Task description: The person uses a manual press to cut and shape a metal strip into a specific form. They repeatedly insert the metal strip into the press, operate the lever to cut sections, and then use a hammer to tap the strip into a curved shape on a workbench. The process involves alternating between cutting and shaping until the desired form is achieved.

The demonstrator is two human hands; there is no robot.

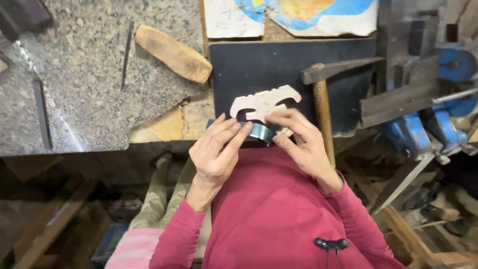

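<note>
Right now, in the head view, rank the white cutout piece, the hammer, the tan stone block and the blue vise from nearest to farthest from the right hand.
1. White cutout piece: at the right hand's fingertips, on the dark board.
2. Hammer: just right of the hand, handle running alongside it.
3. Blue vise: farther right, at the bench edge.
4. Tan stone block: up and left, on the granite slab.

glossy metal band [261,131], speckled granite slab [89,69], wooden-handled hammer [323,114]

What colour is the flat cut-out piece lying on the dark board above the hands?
Pale off-white, slightly pinkish: the flat cut-out piece, clearest in the head view.
</note>
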